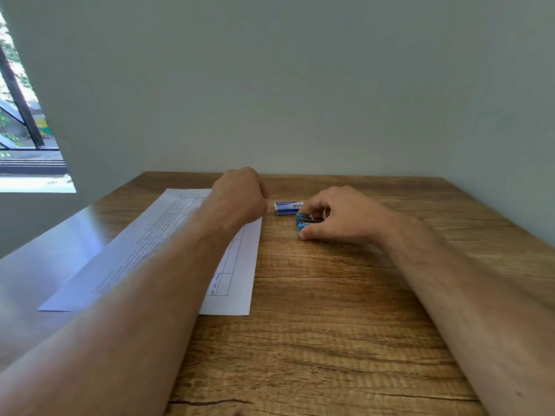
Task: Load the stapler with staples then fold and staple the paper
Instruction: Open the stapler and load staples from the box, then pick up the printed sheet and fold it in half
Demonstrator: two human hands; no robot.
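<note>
Stapler [304, 224] (blue) in right hand [339, 217] grip; left hand [240, 195] fisted over paper [234, 265]; staple box [288, 207] print unreadable.

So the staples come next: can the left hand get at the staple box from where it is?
Probably yes. The left hand hangs just beside the staple box, bare table between them; the right hand is on the stapler, just in front.

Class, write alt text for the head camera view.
A person's right hand grips a small blue stapler on a wooden table, beside a staple box. The left hand hovers closed over a printed paper.
</note>
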